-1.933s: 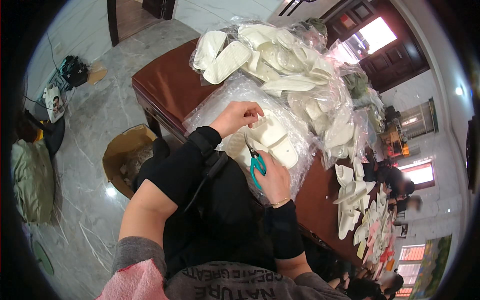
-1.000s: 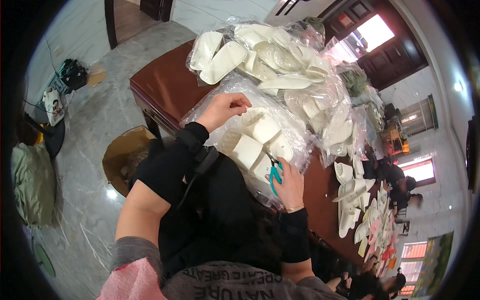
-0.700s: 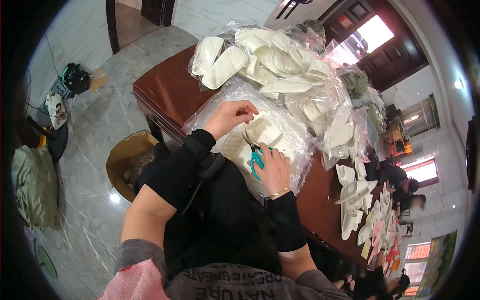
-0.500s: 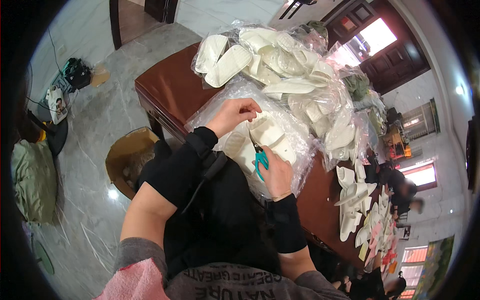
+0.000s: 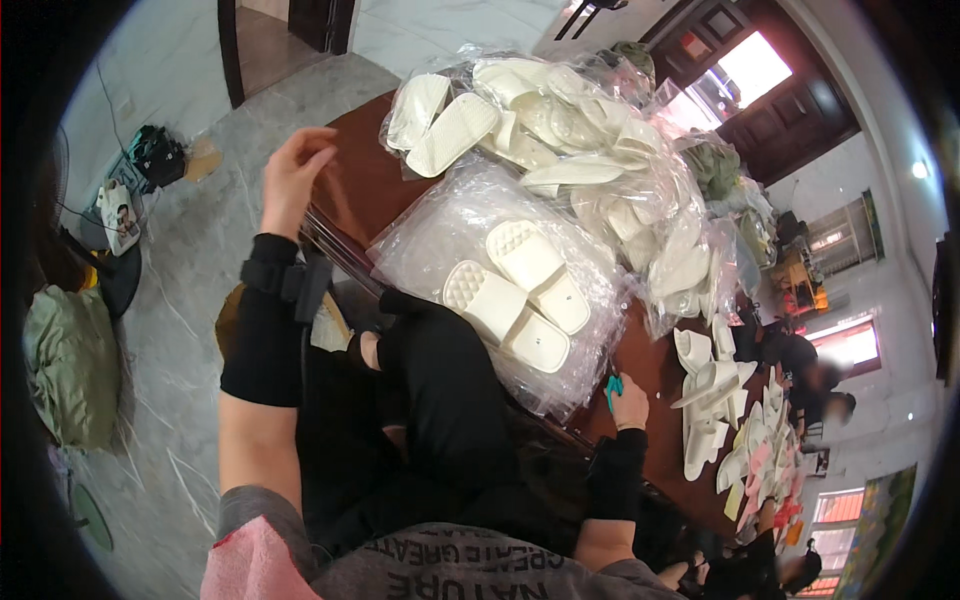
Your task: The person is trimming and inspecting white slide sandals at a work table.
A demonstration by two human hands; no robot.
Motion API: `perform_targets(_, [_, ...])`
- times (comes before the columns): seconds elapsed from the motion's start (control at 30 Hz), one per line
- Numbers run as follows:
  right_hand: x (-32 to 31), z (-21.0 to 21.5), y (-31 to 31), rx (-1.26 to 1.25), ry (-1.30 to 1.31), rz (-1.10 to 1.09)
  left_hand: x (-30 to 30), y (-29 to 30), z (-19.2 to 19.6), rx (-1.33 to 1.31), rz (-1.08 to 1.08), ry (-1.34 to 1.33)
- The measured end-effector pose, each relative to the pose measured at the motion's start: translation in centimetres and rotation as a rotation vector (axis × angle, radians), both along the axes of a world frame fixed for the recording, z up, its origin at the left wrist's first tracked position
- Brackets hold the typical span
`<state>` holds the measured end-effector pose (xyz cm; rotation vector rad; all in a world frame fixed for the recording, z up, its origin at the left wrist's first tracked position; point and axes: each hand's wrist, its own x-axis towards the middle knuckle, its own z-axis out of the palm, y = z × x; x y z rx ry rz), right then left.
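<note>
A pair of cream slippers [image 5: 508,300] lies side by side on stacked clear plastic bags [image 5: 420,235] in front of me, toes pointing to the far left. My left hand [image 5: 293,175] is raised by the left end of the table, away from the slippers. Its thumb and fingers are slightly apart, and I see nothing between them. To the right of the bags, my right hand [image 5: 630,405] rests low at the table's near edge. Its fingers are closed round small scissors with teal handles [image 5: 613,390]; the hand hides part of them.
A heap of bagged cream slippers [image 5: 600,130] covers the back of the brown table [image 5: 352,150]. Loose slippers [image 5: 710,385] lie to the right. A cardboard box [image 5: 328,325] stands on the floor, partly behind my left arm. Other people [image 5: 800,375] sit farther right.
My left hand has left the slippers and swung out to the left. My right hand has drawn back to the right with the scissors. The slippers now lie uncovered.
</note>
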<state>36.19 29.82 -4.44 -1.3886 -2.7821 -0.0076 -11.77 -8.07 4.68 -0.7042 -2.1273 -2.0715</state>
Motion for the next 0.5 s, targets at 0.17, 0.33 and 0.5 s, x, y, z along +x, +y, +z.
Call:
perform_targets(0.17, [-1.1, 1.1, -0.6, -0.052, -0.036, -0.061, -2.2, -6.8, -6.6, -0.811, 0.2, 0.247])
perform_targets(0.33, [-0.8, 2.0, 1.4, -0.117, -0.094, 0.047, -1.2, -5.1, -7.4, -0.732, 0.044, 0.399])
perform_targets(0.5, [-2.2, 3.4, 0.1, -0.069, -0.082, 0.034, 4.7, 3.5, -3.0, -0.508, -0.339, 0.165])
